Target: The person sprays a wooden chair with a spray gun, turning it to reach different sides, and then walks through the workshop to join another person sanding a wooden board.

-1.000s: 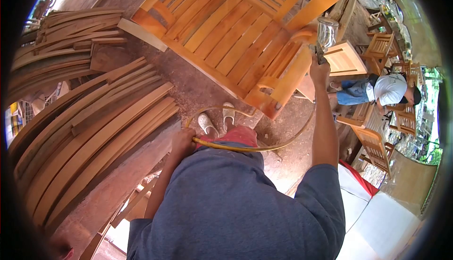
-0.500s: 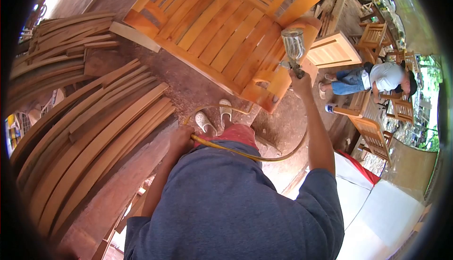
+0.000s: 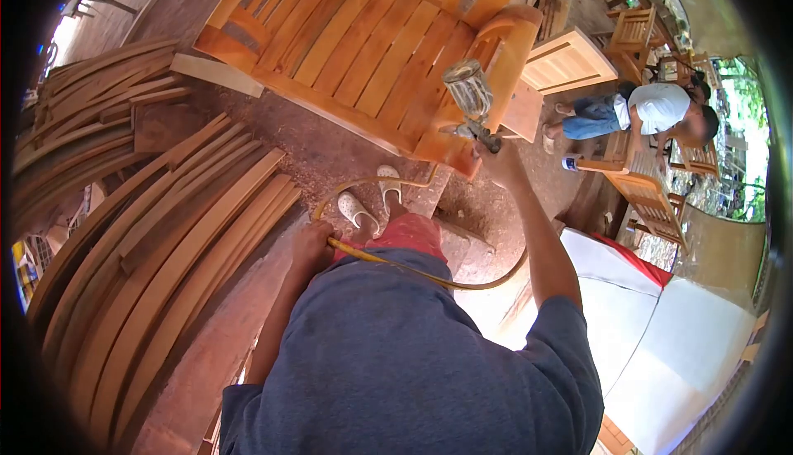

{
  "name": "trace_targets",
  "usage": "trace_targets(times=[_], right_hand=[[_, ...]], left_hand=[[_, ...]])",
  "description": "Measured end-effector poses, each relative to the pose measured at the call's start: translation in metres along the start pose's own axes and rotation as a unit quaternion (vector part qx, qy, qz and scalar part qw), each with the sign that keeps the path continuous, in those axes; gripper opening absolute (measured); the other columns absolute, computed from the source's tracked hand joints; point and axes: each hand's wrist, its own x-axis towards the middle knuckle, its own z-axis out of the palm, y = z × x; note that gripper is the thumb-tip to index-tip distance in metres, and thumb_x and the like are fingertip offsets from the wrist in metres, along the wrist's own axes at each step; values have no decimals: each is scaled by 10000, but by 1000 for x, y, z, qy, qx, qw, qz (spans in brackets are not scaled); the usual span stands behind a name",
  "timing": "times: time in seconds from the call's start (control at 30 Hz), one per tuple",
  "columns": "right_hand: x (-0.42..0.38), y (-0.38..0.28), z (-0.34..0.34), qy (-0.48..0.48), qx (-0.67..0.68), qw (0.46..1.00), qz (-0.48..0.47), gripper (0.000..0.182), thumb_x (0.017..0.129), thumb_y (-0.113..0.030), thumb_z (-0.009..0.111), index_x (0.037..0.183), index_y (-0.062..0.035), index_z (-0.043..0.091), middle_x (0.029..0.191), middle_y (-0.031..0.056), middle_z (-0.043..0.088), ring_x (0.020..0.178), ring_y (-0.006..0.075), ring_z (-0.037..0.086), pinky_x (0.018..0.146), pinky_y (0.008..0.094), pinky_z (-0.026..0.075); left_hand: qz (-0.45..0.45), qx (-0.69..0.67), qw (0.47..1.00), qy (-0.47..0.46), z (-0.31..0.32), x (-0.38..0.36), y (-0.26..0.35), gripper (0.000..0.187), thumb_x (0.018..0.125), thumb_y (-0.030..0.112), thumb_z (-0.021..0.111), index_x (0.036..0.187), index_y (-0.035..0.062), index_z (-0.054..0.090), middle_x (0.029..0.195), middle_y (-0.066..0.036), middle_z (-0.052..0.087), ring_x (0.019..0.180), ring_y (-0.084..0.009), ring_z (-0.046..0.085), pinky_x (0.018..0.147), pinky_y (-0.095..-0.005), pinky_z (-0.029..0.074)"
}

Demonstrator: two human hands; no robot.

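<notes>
My right hand (image 3: 499, 160) is closed round the handle of a spray gun (image 3: 471, 100) with a metal cup on top. The gun is over the near right end of a varnished wooden bench (image 3: 372, 50), by its armrest. A yellow hose (image 3: 388, 260) runs across my waist, and my left hand (image 3: 313, 242) is closed round it beside my left hip. The slatted seat looks glossy orange-brown. Part of the hose loops over the floor near my feet.
Curved wooden pieces (image 3: 165, 265) are stacked at the left. A light panel (image 3: 570, 61) leans right of the bench. Farther right a person in a light shirt (image 3: 658, 108) bends among wooden chairs (image 3: 648, 207). White sheets (image 3: 669, 347) lie at the lower right.
My right hand and the spray gun have moved left and slightly down, nearer the bench's front corner. The view has shifted a little. My left hand still holds the hose.
</notes>
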Motion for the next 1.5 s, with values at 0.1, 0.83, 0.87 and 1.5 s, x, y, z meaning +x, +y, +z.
trace_targets(times=[0.1, 0.83, 0.87, 1.5], right_hand=[[-18, -19, 2, -21, -17, 1000, 14, 354, 878, -331, 678, 902, 21, 661, 648, 151, 639, 589, 247, 623, 604, 392, 483], [-187, -52, -45, 73, 16, 989, 125, 267, 923, -274, 663, 873, -12, 680, 711, 22, 633, 658, 89, 529, 622, 273, 431], [-191, -50, -46, 82, 22, 989, 122, 255, 924, -259, 663, 866, -11, 676, 713, 16, 628, 653, 86, 522, 616, 270, 426], [-199, -101, -55, 180, -6, 982, 60, 290, 922, -227, 666, 1075, 18, 643, 828, 67, 670, 758, 126, 584, 721, 279, 474]], left_hand=[[-2, 4, 1000, -3, -4, -5, -1, 236, 814, 224, 669, 670, 60, 579, 727, -133, 618, 692, -356, 622, 587, -465, 473], [78, -13, 996, -44, 6, 6, -20, 75, 753, 157, 644, 775, 92, 676, 774, -126, 657, 748, -355, 629, 635, -479, 480], [90, -13, 995, -44, 9, 7, -21, 80, 755, 158, 644, 782, 92, 679, 771, -123, 656, 746, -354, 630, 633, -477, 481], [86, -60, 992, -65, 2, 9, -12, 149, 787, 254, 669, 816, 109, 691, 764, -129, 656, 766, -345, 638, 672, -479, 488]])
